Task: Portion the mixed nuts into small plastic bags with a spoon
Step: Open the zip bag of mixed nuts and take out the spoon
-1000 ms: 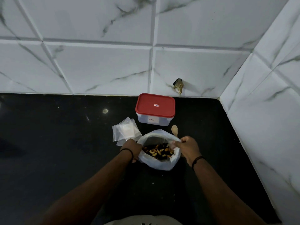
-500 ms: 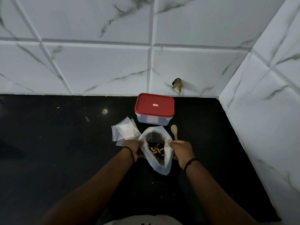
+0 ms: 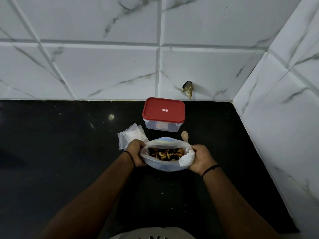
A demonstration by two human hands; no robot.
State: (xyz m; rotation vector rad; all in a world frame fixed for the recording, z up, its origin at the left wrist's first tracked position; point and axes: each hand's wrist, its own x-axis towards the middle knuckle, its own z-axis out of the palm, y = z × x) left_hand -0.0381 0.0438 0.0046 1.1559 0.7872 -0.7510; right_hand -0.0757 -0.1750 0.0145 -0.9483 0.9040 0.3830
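Both hands hold the big bag of mixed nuts open wide on the black surface.

The left hand (image 3: 136, 153) grips the left rim of the plastic bag (image 3: 165, 165) with curled fingers, and the right hand (image 3: 201, 158) pinches the folded right rim, so the bag sits between the 2 hands with the mixed nuts (image 3: 166, 154) showing inside. Compared with 0.5 s ago, the mouth is stretched sideways into a wide oval instead of a narrow slit, and the hands are farther apart. The wooden spoon (image 3: 184, 135) lies just beyond the bag, its handle hidden behind it. The small plastic bags (image 3: 131, 137) lie far-left of the left hand, and a red-lidded container (image 3: 163, 112) stands farther back near the tiled wall (image 3: 103, 69).
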